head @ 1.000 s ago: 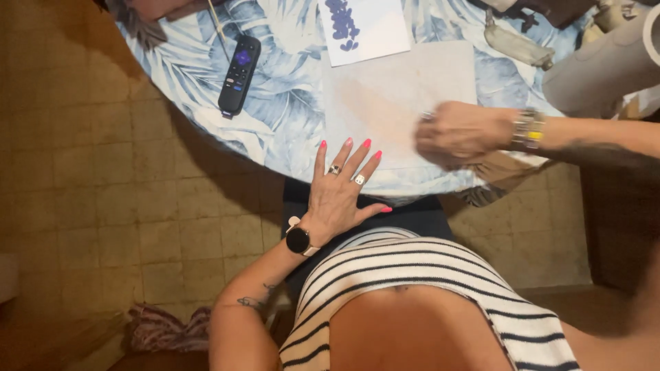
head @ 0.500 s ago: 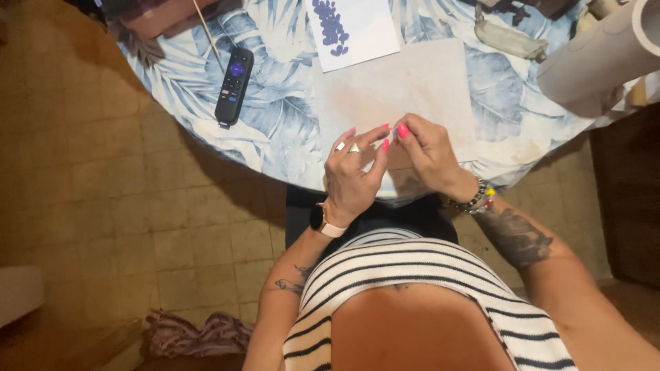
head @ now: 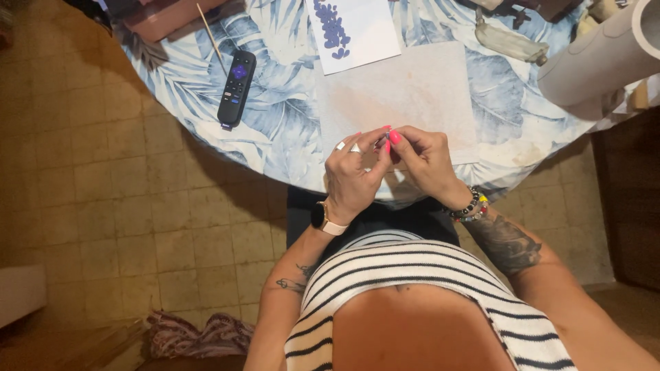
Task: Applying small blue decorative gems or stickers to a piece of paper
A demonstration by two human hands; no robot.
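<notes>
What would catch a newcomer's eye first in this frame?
Two hands meet at the table's near edge: the left hand and right hand pinch something tiny between pink-nailed fingertips. Left of them a black remote lies on the leaf-print tablecloth; behind, a white card with purple marks.

A second ago we had our left hand spread flat at the near rim of the round table with its blue leaf-print cloth, and our right hand out to the right on the pale paper sheet. We have since brought them together, fingertips meeting over the sheet's near edge; what they pinch is too small to tell.
</notes>
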